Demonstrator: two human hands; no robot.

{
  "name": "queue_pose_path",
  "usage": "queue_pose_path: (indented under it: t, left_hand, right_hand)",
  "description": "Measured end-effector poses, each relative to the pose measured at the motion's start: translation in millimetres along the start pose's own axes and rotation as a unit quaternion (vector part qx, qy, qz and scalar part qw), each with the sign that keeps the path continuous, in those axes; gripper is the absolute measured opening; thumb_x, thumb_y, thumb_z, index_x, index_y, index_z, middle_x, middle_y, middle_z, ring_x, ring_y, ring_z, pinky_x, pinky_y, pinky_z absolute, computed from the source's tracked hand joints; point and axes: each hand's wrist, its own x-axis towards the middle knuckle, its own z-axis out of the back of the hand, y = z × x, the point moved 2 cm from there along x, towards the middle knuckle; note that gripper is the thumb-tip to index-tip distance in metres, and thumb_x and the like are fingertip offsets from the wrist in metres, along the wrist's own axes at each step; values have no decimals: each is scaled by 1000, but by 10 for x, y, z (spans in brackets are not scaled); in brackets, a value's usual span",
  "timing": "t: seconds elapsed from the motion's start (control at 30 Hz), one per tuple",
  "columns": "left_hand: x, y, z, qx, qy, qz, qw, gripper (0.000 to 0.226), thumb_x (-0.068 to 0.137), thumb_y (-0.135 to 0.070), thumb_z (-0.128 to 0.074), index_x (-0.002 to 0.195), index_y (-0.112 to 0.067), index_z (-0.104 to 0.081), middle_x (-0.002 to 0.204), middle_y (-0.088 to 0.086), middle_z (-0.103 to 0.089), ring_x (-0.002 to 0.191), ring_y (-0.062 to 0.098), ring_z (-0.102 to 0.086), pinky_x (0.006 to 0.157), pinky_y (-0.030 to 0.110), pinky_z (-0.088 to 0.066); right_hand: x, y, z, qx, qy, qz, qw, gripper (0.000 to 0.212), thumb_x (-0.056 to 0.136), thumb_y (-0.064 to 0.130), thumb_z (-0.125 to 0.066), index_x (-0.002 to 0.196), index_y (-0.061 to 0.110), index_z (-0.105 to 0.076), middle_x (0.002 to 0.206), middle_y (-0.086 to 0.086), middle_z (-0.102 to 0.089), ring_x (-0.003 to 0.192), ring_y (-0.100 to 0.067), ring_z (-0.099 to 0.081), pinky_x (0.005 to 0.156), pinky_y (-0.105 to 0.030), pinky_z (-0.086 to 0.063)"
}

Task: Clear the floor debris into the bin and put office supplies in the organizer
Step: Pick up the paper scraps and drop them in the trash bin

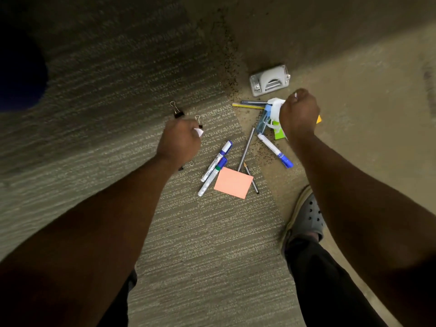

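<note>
My left hand [179, 140] is curled round a small white paper scrap [199, 132] above the carpet. My right hand [298, 112] grips a crumpled white wad [276, 109] over a blue stapler [264, 121] and green sticky notes [279, 133]. Below lie two markers [215, 161], a third marker [274, 149], a pink sticky pad [233, 182], a metal rod [246, 149] and a pencil [251, 178]. Binder clips lie at the left: one [177, 109] beyond my left hand, one [198, 121] beside it, one [187, 165] near my wrist.
A grey hole punch [269, 80] lies at the back with pens [250, 105] in front of it. Dark crumbs [228, 74] dot the seam between carpet tiles. My grey clog [309, 215] stands at the right. An orange note corner [318, 119] shows behind my right hand.
</note>
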Motion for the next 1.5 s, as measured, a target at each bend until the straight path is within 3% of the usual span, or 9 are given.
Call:
queue_pose_path:
  t: [0.13, 0.2, 0.3, 0.5, 0.63, 0.87, 1.23, 1.37, 1.5]
  left_hand:
    - [-272, 95, 68, -2, 5, 19, 1000, 31, 85, -11, -44, 90, -3, -74, 85, 26, -70, 67, 37, -63, 65, 35, -56]
    - [-314, 159, 102, 2, 7, 34, 999, 35, 81, -22, -39, 54, -9, -57, 56, 15, -57, 54, 32, -54, 54, 28, -43]
    - [-336, 251, 60, 21, 10, 31, 999, 42, 86, -26, -40, 45, -15, -41, 47, 4, -46, 47, 25, -46, 51, 24, -30]
    - [-326, 449, -127, 20, -10, 33, 999, 38, 84, -29, -32, 52, -12, -45, 56, 14, -51, 54, 30, -47, 56, 30, -38]
    - [-398, 444, -220, 30, -14, 23, 999, 35, 81, -29, -29, 55, -12, -44, 58, 13, -49, 58, 30, -47, 58, 29, -32]
    - [-509, 218, -125, -36, -35, 28, 998, 35, 81, -22, -32, 46, -17, -33, 52, 14, -45, 50, 26, -40, 51, 29, -26]
    - [-733, 341, 647, -96, -85, 54, 990, 32, 79, -24, -32, 47, -19, -32, 50, 3, -38, 55, 26, -40, 54, 32, -27]
    - [-871, 554, 1148, -84, -139, 58, 985, 40, 85, -29, -33, 46, -20, -31, 49, 3, -41, 53, 29, -47, 56, 30, -25]
    - [-974, 710, 1861, -59, -242, 55, 967, 62, 99, -44, -32, 43, -18, -33, 46, 8, -51, 47, 29, -51, 53, 29, -27]
  right_hand:
    - [-177, -293, -37, -39, 56, -54, 996, 39, 90, 38, -45, 83, 5, -64, 93, -21, -69, 93, -39, -62, 80, -37, -45]
    - [-173, -344, -48, -99, 58, -3, 993, 52, 85, 56, -51, 91, 6, -62, 93, -17, -70, 93, -37, -63, 77, -36, -47]
    - [-53, -366, -131, -160, 96, 65, 980, 73, 77, 64, -61, 124, 10, -45, 102, -17, -68, 98, -39, -63, 74, -39, -48]
    - [168, -429, -357, -203, 207, 156, 944, 70, 76, 42, -75, 128, 12, -40, 117, -24, -60, 109, -42, -58, 85, -42, -47]
    - [167, -438, -313, -205, 132, 200, 949, 40, 90, 34, -60, 113, 3, -52, 111, -26, -61, 107, -42, -57, 84, -43, -45]
    - [-92, -273, -23, -83, 10, 88, 993, 45, 96, 41, -42, 98, 2, -63, 99, -24, -68, 94, -41, -60, 73, -39, -39]
    - [-1313, 723, -414, -31, 211, 163, 963, 25, 91, 14, -53, 116, 15, -53, 95, -19, -68, 90, -39, -64, 71, -35, -46]
    - [-1732, 1477, -534, -6, 217, 238, 947, 43, 94, 50, -50, 87, 12, -70, 77, -16, -70, 76, -32, -66, 63, -28, -39]
    - [-2166, 2429, -527, 54, 177, 268, 946, 71, 92, 65, -38, 44, 13, -42, 38, 4, -42, 39, -9, -46, 47, -23, -27]
